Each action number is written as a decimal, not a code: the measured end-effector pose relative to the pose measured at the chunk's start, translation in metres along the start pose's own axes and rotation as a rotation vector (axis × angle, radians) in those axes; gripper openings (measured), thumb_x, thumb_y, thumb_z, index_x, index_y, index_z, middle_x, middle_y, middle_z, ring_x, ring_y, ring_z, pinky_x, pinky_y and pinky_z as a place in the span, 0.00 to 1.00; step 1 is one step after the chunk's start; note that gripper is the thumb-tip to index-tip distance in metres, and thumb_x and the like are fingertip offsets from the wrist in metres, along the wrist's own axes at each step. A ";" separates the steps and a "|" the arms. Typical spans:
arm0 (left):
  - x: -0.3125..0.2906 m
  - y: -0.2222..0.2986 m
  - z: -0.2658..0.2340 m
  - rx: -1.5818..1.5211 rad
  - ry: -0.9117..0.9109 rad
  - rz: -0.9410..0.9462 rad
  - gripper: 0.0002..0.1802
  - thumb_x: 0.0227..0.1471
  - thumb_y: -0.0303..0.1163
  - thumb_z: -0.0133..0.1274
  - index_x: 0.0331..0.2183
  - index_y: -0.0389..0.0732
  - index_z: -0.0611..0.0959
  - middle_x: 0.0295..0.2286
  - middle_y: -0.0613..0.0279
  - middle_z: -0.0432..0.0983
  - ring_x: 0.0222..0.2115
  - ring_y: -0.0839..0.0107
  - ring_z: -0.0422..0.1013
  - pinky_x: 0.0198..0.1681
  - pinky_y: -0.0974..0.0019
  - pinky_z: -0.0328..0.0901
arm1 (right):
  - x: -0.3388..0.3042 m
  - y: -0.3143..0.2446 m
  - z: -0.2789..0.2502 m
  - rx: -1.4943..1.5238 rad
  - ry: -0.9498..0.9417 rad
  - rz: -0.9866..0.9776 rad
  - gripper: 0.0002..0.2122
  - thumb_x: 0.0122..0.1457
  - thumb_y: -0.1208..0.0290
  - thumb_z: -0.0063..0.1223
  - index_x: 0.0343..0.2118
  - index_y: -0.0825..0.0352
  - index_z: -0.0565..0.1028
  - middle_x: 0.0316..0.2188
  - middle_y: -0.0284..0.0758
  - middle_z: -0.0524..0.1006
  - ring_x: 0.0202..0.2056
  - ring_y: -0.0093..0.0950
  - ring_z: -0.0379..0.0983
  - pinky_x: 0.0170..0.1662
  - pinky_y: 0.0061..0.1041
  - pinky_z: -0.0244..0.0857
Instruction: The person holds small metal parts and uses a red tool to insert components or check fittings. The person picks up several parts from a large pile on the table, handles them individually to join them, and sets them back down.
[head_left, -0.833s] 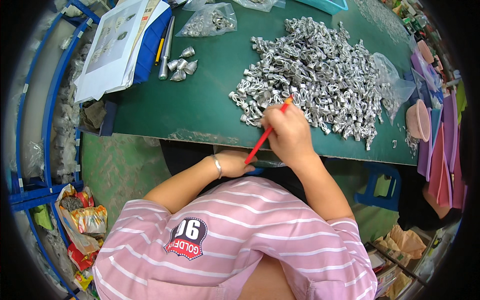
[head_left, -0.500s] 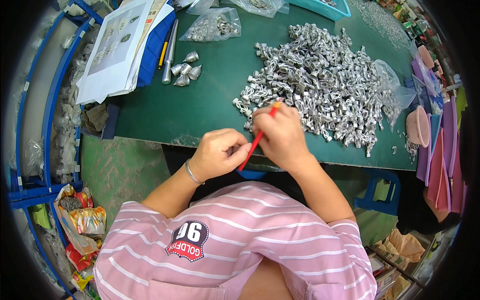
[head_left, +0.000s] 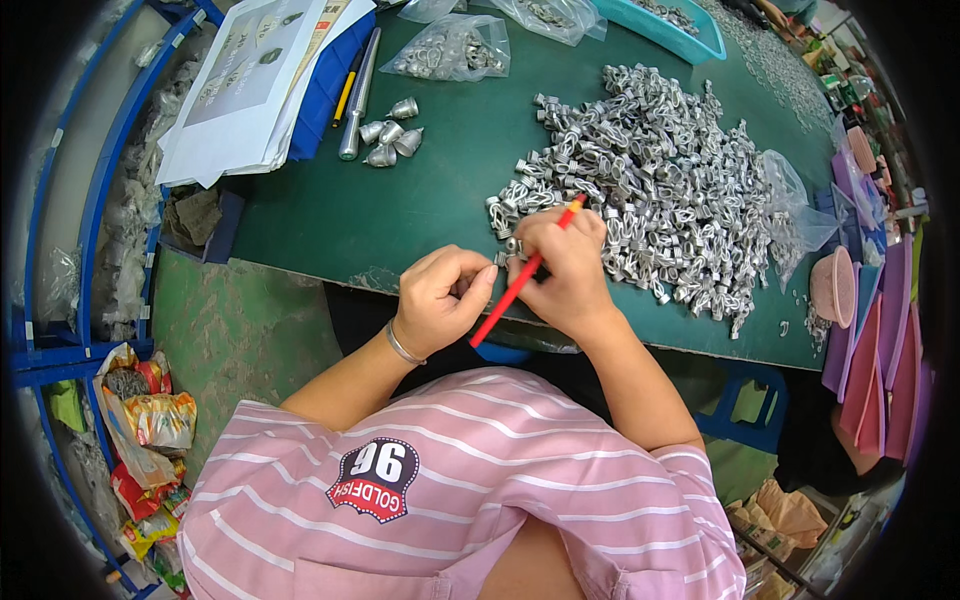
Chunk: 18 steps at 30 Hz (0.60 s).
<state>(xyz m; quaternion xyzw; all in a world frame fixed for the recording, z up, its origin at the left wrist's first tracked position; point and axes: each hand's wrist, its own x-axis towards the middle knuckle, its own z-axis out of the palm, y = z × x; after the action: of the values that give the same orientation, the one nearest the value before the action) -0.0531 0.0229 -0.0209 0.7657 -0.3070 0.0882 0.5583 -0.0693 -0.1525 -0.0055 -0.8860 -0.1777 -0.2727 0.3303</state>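
Note:
My right hand (head_left: 567, 272) is closed around a slim red stick with a yellow band (head_left: 512, 299), like a pencil. The stick slants across the hand, its lower end pointing toward my body. Close on its left, my left hand (head_left: 440, 300) is curled, with thumb and forefinger pinched together. Something small and grey (head_left: 502, 258) shows between the fingertips of both hands; its kind is too small to tell. Both hands are over the table's near edge. Just beyond them spreads a large heap of small silver metal fittings with loops (head_left: 640, 190).
Several silver metal cones (head_left: 390, 132) lie beside a metal rod (head_left: 360, 95) and a yellow pen (head_left: 345, 98). Papers (head_left: 240, 90) rest on a blue tray at left. Beyond are a bag of metal parts (head_left: 452, 48) and a turquoise basket (head_left: 690, 45). A pink basket (head_left: 833, 287) stands right.
The whole view has shifted slightly, the tabletop things appearing further right. The red stick's lower end has come away from my left thumb, and my fingertips now meet around something small.

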 end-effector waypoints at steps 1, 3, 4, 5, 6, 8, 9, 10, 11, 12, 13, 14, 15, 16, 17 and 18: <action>0.000 -0.001 0.000 -0.082 0.000 -0.064 0.04 0.47 0.20 0.53 0.29 0.33 0.76 0.19 0.65 0.71 0.18 0.82 0.65 0.20 0.78 0.59 | -0.001 0.000 -0.002 0.066 0.054 -0.012 0.15 0.34 0.79 0.58 0.25 0.60 0.65 0.26 0.29 0.73 0.32 0.31 0.67 0.40 0.33 0.51; 0.000 -0.001 0.003 -0.249 0.002 -0.194 0.07 0.50 0.22 0.52 0.34 0.31 0.76 0.22 0.64 0.74 0.22 0.80 0.69 0.24 0.78 0.63 | -0.003 -0.004 -0.007 0.134 0.116 -0.030 0.17 0.34 0.82 0.58 0.25 0.60 0.62 0.29 0.30 0.74 0.32 0.31 0.68 0.42 0.32 0.52; -0.001 0.000 0.003 -0.365 -0.042 -0.253 0.09 0.51 0.23 0.51 0.36 0.31 0.75 0.24 0.63 0.74 0.24 0.79 0.70 0.27 0.78 0.65 | -0.004 -0.007 -0.008 0.188 0.134 -0.026 0.17 0.34 0.82 0.59 0.25 0.60 0.62 0.29 0.31 0.74 0.32 0.31 0.68 0.42 0.32 0.53; 0.000 0.003 0.003 -0.482 -0.088 -0.310 0.10 0.52 0.24 0.50 0.37 0.30 0.74 0.26 0.61 0.75 0.26 0.78 0.71 0.29 0.77 0.66 | -0.005 -0.008 -0.008 0.241 0.154 -0.022 0.17 0.34 0.82 0.59 0.25 0.60 0.62 0.29 0.32 0.74 0.32 0.32 0.68 0.42 0.32 0.53; 0.002 0.007 0.003 -0.599 -0.135 -0.366 0.11 0.53 0.25 0.49 0.39 0.30 0.73 0.28 0.60 0.75 0.28 0.76 0.72 0.31 0.76 0.67 | -0.006 -0.010 -0.008 0.293 0.174 -0.017 0.17 0.35 0.82 0.59 0.25 0.60 0.62 0.29 0.32 0.74 0.32 0.32 0.68 0.42 0.32 0.54; 0.006 0.015 0.006 -0.747 -0.125 -0.408 0.09 0.53 0.25 0.49 0.37 0.30 0.74 0.31 0.58 0.75 0.30 0.75 0.73 0.34 0.73 0.69 | -0.008 -0.010 -0.012 0.303 0.168 -0.026 0.17 0.35 0.83 0.59 0.25 0.61 0.62 0.30 0.35 0.75 0.31 0.33 0.69 0.38 0.31 0.58; 0.008 0.015 0.008 -0.781 -0.113 -0.434 0.09 0.53 0.24 0.50 0.36 0.30 0.75 0.31 0.58 0.75 0.30 0.75 0.73 0.34 0.73 0.70 | -0.009 -0.010 -0.013 0.317 0.167 -0.031 0.17 0.35 0.83 0.59 0.25 0.61 0.62 0.30 0.35 0.75 0.31 0.33 0.69 0.38 0.31 0.59; 0.010 0.016 0.010 -0.815 -0.103 -0.460 0.08 0.52 0.22 0.50 0.36 0.29 0.75 0.30 0.58 0.75 0.30 0.75 0.73 0.35 0.73 0.70 | -0.009 -0.011 -0.014 0.329 0.166 -0.035 0.17 0.36 0.83 0.60 0.25 0.62 0.63 0.30 0.36 0.75 0.31 0.34 0.69 0.37 0.31 0.60; 0.013 0.019 0.013 -0.802 -0.086 -0.489 0.08 0.50 0.21 0.51 0.36 0.30 0.75 0.30 0.58 0.75 0.31 0.75 0.73 0.36 0.73 0.70 | -0.012 -0.010 -0.015 0.349 0.157 -0.022 0.16 0.36 0.83 0.60 0.25 0.63 0.64 0.32 0.39 0.75 0.32 0.35 0.70 0.35 0.32 0.64; 0.014 0.017 0.015 -0.763 -0.080 -0.455 0.09 0.49 0.19 0.52 0.35 0.30 0.75 0.32 0.59 0.74 0.33 0.75 0.72 0.38 0.72 0.69 | -0.015 -0.009 -0.016 0.429 0.136 0.031 0.14 0.38 0.82 0.61 0.24 0.64 0.65 0.33 0.41 0.74 0.32 0.36 0.71 0.35 0.31 0.65; 0.016 0.018 0.015 -0.748 -0.050 -0.407 0.10 0.47 0.17 0.53 0.35 0.30 0.75 0.32 0.58 0.74 0.33 0.74 0.72 0.39 0.72 0.69 | -0.015 -0.010 -0.017 0.509 0.135 0.063 0.13 0.39 0.81 0.61 0.24 0.65 0.65 0.33 0.41 0.74 0.31 0.36 0.71 0.34 0.30 0.65; 0.018 0.019 0.017 -0.744 -0.022 -0.360 0.11 0.45 0.15 0.54 0.35 0.30 0.75 0.33 0.57 0.74 0.34 0.73 0.71 0.39 0.71 0.68 | -0.015 -0.010 -0.019 0.579 0.136 0.098 0.13 0.41 0.81 0.61 0.24 0.65 0.65 0.33 0.41 0.74 0.31 0.36 0.71 0.34 0.30 0.66; 0.020 0.016 0.017 -0.615 -0.034 -0.220 0.12 0.43 0.14 0.54 0.34 0.31 0.75 0.34 0.55 0.74 0.34 0.72 0.71 0.39 0.71 0.68 | -0.016 -0.012 -0.018 0.619 0.170 0.158 0.12 0.42 0.80 0.60 0.24 0.65 0.65 0.33 0.42 0.74 0.31 0.36 0.71 0.33 0.29 0.66; 0.023 0.015 0.019 -0.488 -0.040 -0.078 0.13 0.41 0.12 0.55 0.33 0.31 0.75 0.34 0.53 0.73 0.35 0.70 0.71 0.38 0.70 0.68 | -0.017 -0.012 -0.018 0.660 0.207 0.216 0.12 0.43 0.79 0.60 0.24 0.66 0.65 0.33 0.42 0.74 0.30 0.35 0.71 0.33 0.28 0.66; 0.025 0.015 0.021 -0.398 -0.052 0.011 0.13 0.40 0.12 0.55 0.33 0.32 0.75 0.34 0.52 0.73 0.35 0.68 0.71 0.38 0.69 0.68 | -0.017 -0.012 -0.019 0.569 0.208 0.211 0.11 0.44 0.79 0.60 0.24 0.66 0.65 0.32 0.42 0.74 0.29 0.36 0.71 0.33 0.28 0.66; 0.027 0.018 0.021 -0.301 -0.057 0.100 0.14 0.38 0.12 0.56 0.32 0.32 0.76 0.34 0.51 0.73 0.35 0.66 0.71 0.38 0.68 0.68 | -0.015 -0.013 -0.021 0.486 0.204 0.203 0.11 0.44 0.79 0.59 0.25 0.67 0.65 0.32 0.42 0.74 0.29 0.36 0.71 0.33 0.28 0.66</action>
<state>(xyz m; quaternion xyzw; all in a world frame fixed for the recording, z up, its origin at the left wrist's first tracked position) -0.0457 -0.0098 -0.0013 0.6594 -0.3704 0.0471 0.6525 -0.0951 -0.1598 0.0053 -0.7619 -0.1140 -0.2755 0.5750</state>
